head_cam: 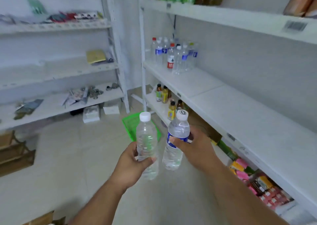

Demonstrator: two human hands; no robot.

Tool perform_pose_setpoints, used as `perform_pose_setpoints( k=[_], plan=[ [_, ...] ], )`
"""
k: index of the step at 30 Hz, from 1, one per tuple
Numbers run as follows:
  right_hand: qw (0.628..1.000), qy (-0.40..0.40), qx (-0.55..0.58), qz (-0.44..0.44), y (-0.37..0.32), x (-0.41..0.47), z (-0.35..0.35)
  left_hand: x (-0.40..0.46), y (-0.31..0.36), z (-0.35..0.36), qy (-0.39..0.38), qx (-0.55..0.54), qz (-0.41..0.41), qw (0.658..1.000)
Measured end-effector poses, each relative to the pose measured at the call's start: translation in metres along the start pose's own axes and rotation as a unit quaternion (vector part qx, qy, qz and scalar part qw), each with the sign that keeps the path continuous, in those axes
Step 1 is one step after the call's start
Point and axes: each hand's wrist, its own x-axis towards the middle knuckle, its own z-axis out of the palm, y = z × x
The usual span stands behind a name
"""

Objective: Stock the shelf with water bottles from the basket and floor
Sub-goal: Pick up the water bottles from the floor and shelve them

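Carrying step: my left hand (135, 163) grips the plain bottle (147, 142), right hand (197, 147) the blue-label bottle (176, 139). Next: set both upright on the shelf (214, 96) beside the stocked bottles (175, 55). Basket (132, 123) below.

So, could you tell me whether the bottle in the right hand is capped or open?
Capped. The blue-labelled bottle in the right hand carries a white cap on its neck.
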Motion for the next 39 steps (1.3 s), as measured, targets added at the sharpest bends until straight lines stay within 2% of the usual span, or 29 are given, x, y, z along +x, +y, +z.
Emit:
perform_pose_setpoints(
  k=[6, 12, 19, 30, 39],
  plan=[
    [0.998, 0.018, 0.013, -0.063, -0.070, 0.026, 0.056, 0.012, 0.023, -0.075, 0.036, -0.009, 0.044, 0.998],
    [0.997, 0.004, 0.008, -0.078, -0.092, 0.057, 0.094, 0.040, 0.019, -0.114, 0.067, -0.009, 0.048, 0.997],
    [0.998, 0.006, -0.013, -0.059, -0.080, 0.117, 0.110, 0.095, 0.008, -0.124, 0.099, 0.008, 0.024, 0.995],
    [0.999, -0.002, 0.024, -0.043, -0.052, 0.264, 0.106, 0.233, 0.033, -0.113, 0.088, 0.027, -0.005, 0.996],
    [0.999, -0.011, 0.004, -0.045, -0.054, 0.341, 0.118, 0.311, 0.042, -0.118, 0.085, 0.017, 0.000, 0.996]
  ],
)
